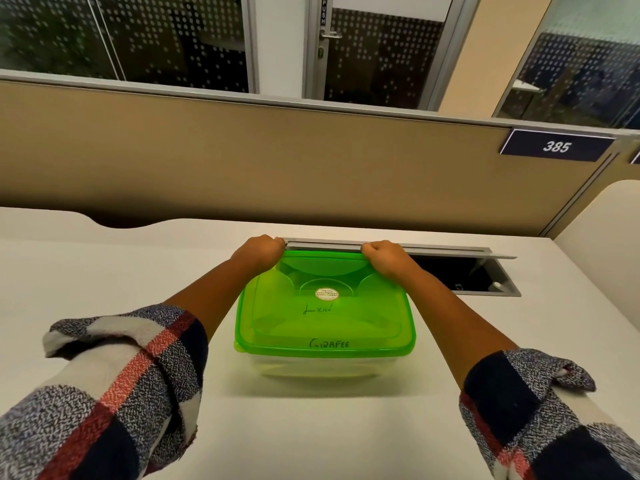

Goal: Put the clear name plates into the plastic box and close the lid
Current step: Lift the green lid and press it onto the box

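Note:
A clear plastic box stands on the white desk in front of me, covered by a translucent green lid. Through the lid I read handwritten words, "LION" and "GIRAFEE", on the clear name plates inside. My left hand is curled over the lid's far left corner. My right hand is curled over the far right corner. Both press on the lid's back edge, fingers hidden behind it.
An open cable hatch with a raised grey flap lies in the desk just behind and right of the box. A tan partition with a "385" sign closes the back. The white desk spreads to both sides.

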`<state>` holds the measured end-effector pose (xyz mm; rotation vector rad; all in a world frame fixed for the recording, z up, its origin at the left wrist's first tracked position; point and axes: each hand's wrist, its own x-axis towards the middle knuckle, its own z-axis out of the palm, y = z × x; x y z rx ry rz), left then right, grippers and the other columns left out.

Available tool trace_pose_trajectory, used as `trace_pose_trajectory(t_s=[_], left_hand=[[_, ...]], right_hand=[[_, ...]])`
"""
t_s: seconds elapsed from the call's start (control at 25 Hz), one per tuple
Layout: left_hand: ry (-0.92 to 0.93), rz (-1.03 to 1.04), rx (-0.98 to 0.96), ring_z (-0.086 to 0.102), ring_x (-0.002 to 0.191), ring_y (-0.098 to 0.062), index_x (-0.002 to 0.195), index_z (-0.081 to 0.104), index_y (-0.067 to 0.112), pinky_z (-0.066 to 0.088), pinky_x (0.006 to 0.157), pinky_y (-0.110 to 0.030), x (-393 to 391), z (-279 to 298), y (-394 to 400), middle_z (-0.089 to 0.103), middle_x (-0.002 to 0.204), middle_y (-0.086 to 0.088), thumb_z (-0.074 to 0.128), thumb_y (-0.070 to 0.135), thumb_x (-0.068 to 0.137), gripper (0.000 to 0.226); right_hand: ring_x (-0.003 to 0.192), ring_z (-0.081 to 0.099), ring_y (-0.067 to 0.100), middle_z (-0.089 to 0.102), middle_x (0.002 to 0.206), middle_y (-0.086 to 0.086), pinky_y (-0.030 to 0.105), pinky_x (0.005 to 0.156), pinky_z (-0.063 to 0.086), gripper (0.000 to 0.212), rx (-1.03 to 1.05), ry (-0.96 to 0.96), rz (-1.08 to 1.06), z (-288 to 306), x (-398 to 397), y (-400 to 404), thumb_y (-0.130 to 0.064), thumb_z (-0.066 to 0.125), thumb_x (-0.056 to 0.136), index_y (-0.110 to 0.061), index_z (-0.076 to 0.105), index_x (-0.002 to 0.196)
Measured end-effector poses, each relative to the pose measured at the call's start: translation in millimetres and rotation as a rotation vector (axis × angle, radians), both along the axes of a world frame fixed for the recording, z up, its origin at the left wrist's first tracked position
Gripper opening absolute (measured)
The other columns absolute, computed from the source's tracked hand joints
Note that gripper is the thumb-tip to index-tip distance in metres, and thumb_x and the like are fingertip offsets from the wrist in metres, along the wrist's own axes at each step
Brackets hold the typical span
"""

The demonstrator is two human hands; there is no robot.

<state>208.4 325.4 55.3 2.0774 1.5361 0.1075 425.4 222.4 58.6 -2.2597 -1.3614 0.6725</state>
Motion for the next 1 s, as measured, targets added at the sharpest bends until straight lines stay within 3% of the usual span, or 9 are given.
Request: trace_pose_trajectory(t_s=[0.12,0.2,0.28,0.36,0.48,0.6,0.72,1.0], left_hand=[[0.026,-0.024,0.121,0.051,0.106,-0.042,0.106,0.052,-0.007,0.043,0.087,-0.041,-2.2,0.1,-3.7,0.056,0.115,-0.029,0.025,0.023,0.095,0.041],[-0.034,0.045,0.291,0.053,0.104,-0.042,0.103,0.054,-0.005,0.044,0.085,-0.043,-4.8,4.9,-10.9,0.057,0.114,-0.028,0.026,0.031,0.096,0.047],[-0.033,0.066,0.440,0.050,0.106,-0.043,0.107,0.051,-0.002,0.044,0.084,-0.047,-12.0,17.5,-16.8,0.053,0.116,-0.027,0.030,0.034,0.096,0.044],[-0.058,0.040,0.517,0.049,0.107,-0.041,0.111,0.050,0.000,0.044,0.083,-0.048,-21.8,31.8,-27.6,0.052,0.117,-0.025,0.032,0.034,0.095,0.041],[-0.097,-0.115,0.511,0.046,0.120,-0.036,0.126,0.044,0.004,0.040,0.095,-0.046,-30.8,30.4,-67.5,0.049,0.131,-0.021,0.034,0.035,0.094,0.045],[0.023,-0.289,0.455,0.023,0.141,-0.024,0.141,0.024,0.010,0.022,0.114,-0.041,-37.6,4.2,-112.2,0.027,0.152,-0.011,0.029,0.045,0.094,0.059],[0.040,-0.292,0.458,0.012,0.144,-0.018,0.144,0.017,0.014,0.010,0.117,-0.036,-43.8,-5.5,-118.1,0.017,0.156,-0.004,0.026,0.049,0.093,0.062],[0.037,-0.268,0.492,0.014,0.144,-0.018,0.143,0.018,0.014,0.011,0.117,-0.036,-42.1,-10.6,-118.5,0.019,0.155,-0.004,0.024,0.051,0.092,0.063]], right_hand=[[0.077,0.051,0.028,0.057,0.082,0.012,0.031,0.064,0.035,0.032,0.059,-0.084,0.000,1.8,0.2,-5.8,-0.031,0.036,0.093,-0.010,0.056,0.081],[0.077,0.052,0.027,0.059,0.084,0.011,0.031,0.062,0.037,0.030,0.164,-0.259,-0.015,8.1,-4.4,-12.7,-0.033,0.036,0.095,-0.010,0.055,0.089],[0.085,0.056,0.028,0.063,0.095,0.013,0.035,0.065,0.043,0.030,0.254,-0.401,0.001,16.1,-11.5,-22.0,-0.035,0.038,0.096,-0.011,0.055,0.098],[0.103,0.056,0.028,0.061,0.112,0.012,0.038,0.076,0.047,0.033,0.280,-0.416,0.056,21.6,-22.7,-37.5,-0.038,0.040,0.096,-0.013,0.054,0.111],[0.126,0.044,0.027,0.050,0.136,0.011,0.040,0.101,0.040,0.048,0.262,-0.342,0.134,20.0,-46.4,-67.7,-0.045,0.039,0.095,-0.014,0.044,0.131],[0.143,0.020,0.021,0.029,0.153,0.006,0.041,0.117,0.016,0.058,0.150,-0.371,0.217,9.5,-66.2,-93.8,-0.051,0.032,0.094,-0.017,0.031,0.142],[0.146,0.006,0.017,0.016,0.158,0.000,0.041,0.119,0.004,0.060,0.135,-0.375,0.202,0.4,-70.5,-111.0,-0.053,0.027,0.094,-0.022,0.022,0.145],[0.146,0.010,0.016,0.020,0.156,-0.002,0.041,0.120,0.008,0.061,0.188,-0.417,0.182,-3.2,-68.2,-111.6,-0.056,0.026,0.093,-0.022,0.024,0.145]])
